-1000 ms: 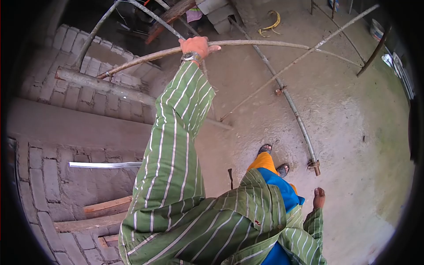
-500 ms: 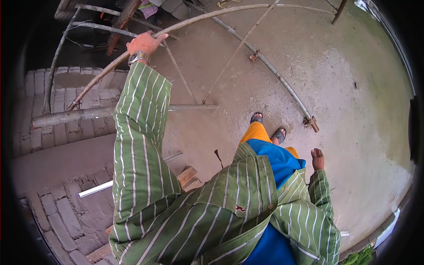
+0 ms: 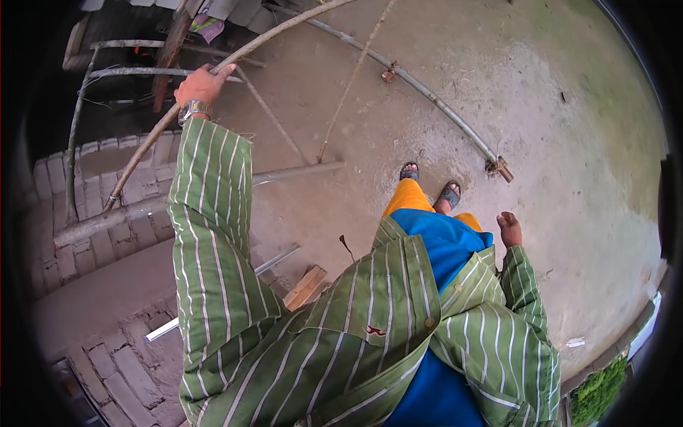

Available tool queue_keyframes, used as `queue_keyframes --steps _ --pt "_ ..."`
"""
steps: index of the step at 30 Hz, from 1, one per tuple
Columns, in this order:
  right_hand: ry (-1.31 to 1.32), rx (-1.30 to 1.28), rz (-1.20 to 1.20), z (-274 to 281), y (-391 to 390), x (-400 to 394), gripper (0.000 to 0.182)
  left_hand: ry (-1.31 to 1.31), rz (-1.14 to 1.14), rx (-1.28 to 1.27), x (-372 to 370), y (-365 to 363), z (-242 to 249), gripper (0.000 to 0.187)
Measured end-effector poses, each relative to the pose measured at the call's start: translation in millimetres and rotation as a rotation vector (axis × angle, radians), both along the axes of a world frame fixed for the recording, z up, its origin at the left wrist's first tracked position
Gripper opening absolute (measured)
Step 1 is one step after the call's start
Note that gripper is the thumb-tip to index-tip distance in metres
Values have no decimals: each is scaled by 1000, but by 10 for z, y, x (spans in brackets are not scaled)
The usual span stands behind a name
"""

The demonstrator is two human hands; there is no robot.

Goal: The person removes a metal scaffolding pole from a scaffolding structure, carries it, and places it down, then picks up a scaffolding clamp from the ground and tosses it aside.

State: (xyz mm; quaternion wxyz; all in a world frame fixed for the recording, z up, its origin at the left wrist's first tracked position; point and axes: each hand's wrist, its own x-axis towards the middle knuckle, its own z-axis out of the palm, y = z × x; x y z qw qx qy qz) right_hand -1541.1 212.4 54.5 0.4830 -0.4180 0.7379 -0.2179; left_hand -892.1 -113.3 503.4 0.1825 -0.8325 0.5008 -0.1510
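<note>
At the upper left, my left hand, with a metal-band watch at the wrist, is closed round a long curved pole. The pole's lower end meets a thicker round beam; the joint looks tied. Two thin rods slant from the curved pole to that beam. My right hand hangs beside my right hip with curled fingers, and no object shows in it.
A grey metal pipe with rusty fittings lies on the wet ground ahead of my sandalled feet. Brick paving, a wood block and a white strip are at the left. Dark poles stand upper left.
My left hand, still on the curved pole, appears lower and further left in view. The beam's left end sits lower and the view has shifted. My right hand still hangs at my side.
</note>
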Motion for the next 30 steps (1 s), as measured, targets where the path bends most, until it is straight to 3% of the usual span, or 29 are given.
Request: queue_keyframes --steps 14,20,26,30 --pt "25 21 -1 -14 28 78 44 -32 -31 -15 74 -19 -8 82" --pt "142 135 98 499 -370 251 54 -18 -105 -66 -95 11 126 77" --pt "216 56 251 -293 -1242 433 71 -163 -141 -127 -170 14 130 61" --pt "371 -81 313 -1640 -2141 557 82 -247 -225 -191 151 30 44 60"
